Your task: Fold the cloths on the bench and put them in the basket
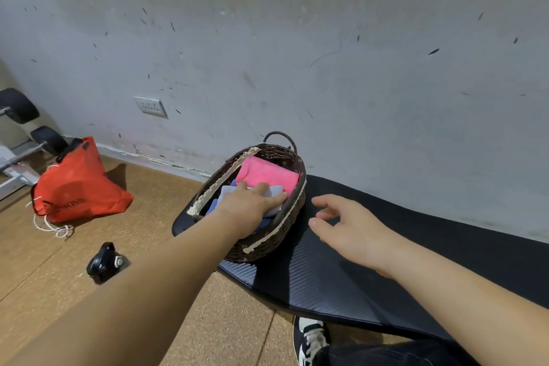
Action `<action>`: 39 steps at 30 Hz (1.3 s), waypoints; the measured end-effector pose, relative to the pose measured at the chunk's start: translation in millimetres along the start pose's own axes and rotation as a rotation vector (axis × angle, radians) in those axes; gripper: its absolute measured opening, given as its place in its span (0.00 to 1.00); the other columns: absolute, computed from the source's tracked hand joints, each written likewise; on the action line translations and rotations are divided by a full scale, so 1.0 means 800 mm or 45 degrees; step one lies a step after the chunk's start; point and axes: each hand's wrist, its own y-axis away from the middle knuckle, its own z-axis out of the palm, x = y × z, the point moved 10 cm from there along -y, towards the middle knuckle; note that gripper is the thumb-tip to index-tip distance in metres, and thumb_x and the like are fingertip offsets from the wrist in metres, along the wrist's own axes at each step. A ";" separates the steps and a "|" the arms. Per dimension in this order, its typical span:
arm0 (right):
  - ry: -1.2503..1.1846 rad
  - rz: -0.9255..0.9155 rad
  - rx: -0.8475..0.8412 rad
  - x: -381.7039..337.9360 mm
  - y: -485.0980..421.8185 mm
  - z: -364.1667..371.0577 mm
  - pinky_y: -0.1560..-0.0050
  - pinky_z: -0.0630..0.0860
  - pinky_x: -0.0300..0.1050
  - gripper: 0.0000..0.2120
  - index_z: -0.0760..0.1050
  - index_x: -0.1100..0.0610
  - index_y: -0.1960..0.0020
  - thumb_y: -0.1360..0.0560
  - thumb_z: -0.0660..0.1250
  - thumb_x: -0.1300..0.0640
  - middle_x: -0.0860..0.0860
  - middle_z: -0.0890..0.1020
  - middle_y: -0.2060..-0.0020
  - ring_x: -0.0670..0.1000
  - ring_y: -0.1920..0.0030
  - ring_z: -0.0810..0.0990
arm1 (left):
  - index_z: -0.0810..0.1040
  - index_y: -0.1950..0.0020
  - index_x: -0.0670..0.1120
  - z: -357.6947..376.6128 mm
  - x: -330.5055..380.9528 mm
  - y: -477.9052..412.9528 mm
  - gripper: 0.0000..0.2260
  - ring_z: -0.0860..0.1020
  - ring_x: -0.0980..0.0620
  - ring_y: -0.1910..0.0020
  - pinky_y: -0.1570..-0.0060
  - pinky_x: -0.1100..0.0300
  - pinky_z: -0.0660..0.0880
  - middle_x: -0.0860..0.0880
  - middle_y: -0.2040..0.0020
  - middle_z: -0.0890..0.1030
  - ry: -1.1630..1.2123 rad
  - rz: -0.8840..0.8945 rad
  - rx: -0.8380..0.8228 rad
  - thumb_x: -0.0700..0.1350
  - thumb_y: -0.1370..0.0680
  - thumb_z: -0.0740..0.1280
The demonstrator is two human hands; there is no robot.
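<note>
- Left hand (252,202) reaches into the wicker basket (267,246), palm down, fingers straight and flat on the white folded cloth (274,190). It presses and does not pinch, probably to seat the cloth so the fold doesn't spring open.
- White cloth lies inside the basket at the near end, touching the pink folded cloth (267,172) at the far end. A blue cloth (212,205) shows under and beside it, partly hidden by the hand.
- The cloths lie side by side and overlapping, likely so all of them fit under the lace-trimmed rim.
- Basket stands on the left end of the black padded bench (341,282), close to the wall. That keeps it within reach of the folding area.
- Right hand (347,226) hovers just beside the basket over the bench, holding nothing, fingers spread and loosely bent. It looks ready to steady the basket or assist; can't tell if it touches the pad.
- No loose cloth is visible on the bench, so the task looks close to done.
- Risk: pressing on the side near the bench end could tip or slide the basket.
- On the cork floor: a red drawstring bag (77,187), a small black object (104,261) of unclear type, and a sneaker (312,339) at the bottom.
</note>
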 end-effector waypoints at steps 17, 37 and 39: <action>-0.120 -0.029 0.091 -0.021 0.069 -0.052 0.45 0.79 0.46 0.14 0.77 0.50 0.35 0.20 0.67 0.49 0.47 0.82 0.50 0.49 0.49 0.83 | 0.70 0.25 0.52 -0.042 -0.027 0.056 0.21 0.70 0.41 0.30 0.38 0.43 0.75 0.45 0.28 0.71 0.404 -0.304 0.273 0.48 0.19 0.64; -0.198 0.031 0.030 0.002 -0.005 0.009 0.52 0.75 0.41 0.11 0.79 0.49 0.38 0.20 0.66 0.53 0.46 0.81 0.51 0.47 0.49 0.82 | 0.59 0.25 0.63 0.020 -0.054 -0.020 0.25 0.53 0.30 0.20 0.29 0.36 0.67 0.44 0.16 0.45 0.151 -0.238 -0.047 0.45 0.18 0.62; -0.189 0.032 0.036 0.000 -0.005 0.008 0.53 0.75 0.40 0.11 0.79 0.50 0.38 0.19 0.67 0.53 0.46 0.81 0.50 0.47 0.49 0.82 | 0.60 0.25 0.62 0.007 -0.049 -0.007 0.27 0.56 0.31 0.22 0.29 0.36 0.65 0.45 0.16 0.47 0.147 -0.288 -0.010 0.43 0.19 0.65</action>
